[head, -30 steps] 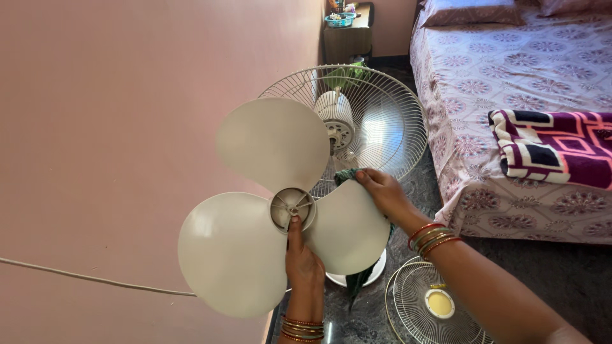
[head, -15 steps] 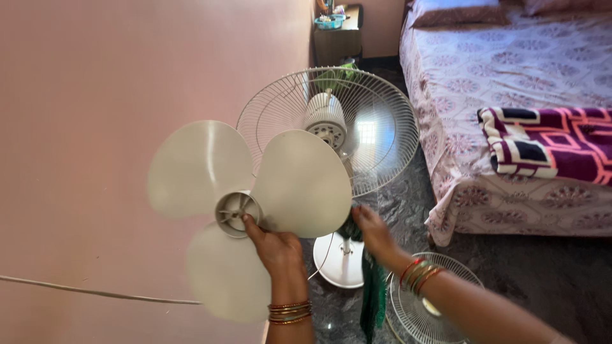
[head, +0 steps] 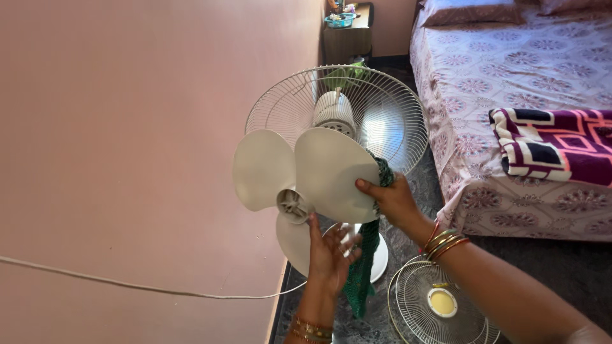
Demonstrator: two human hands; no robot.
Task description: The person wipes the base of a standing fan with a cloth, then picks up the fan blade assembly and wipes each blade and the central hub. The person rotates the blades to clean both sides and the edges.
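Observation:
I hold a cream three-bladed fan blade [head: 322, 169] up in front of the stand fan's rear wire guard [head: 395, 121]. My left hand [head: 328, 251] supports it from below, fingers at the hub [head: 293, 205]. My right hand [head: 395, 200] pinches the edge of one blade together with a green cloth [head: 363, 261], which hangs down behind the blade. The fan's motor [head: 333, 111] shows bare in the middle of the guard.
The loose front guard [head: 440, 302] with a yellow centre lies on the dark floor. A bed [head: 510, 76] with a patterned sheet and a folded maroon blanket [head: 554, 146] is on the right. A pink wall [head: 127, 146] and a white cord [head: 127, 283] are on the left.
The blade has swung right and turned, moving closer to the guard. My right hand rose from below the blade to grip its edge with the cloth. My left hand shifted under the hub.

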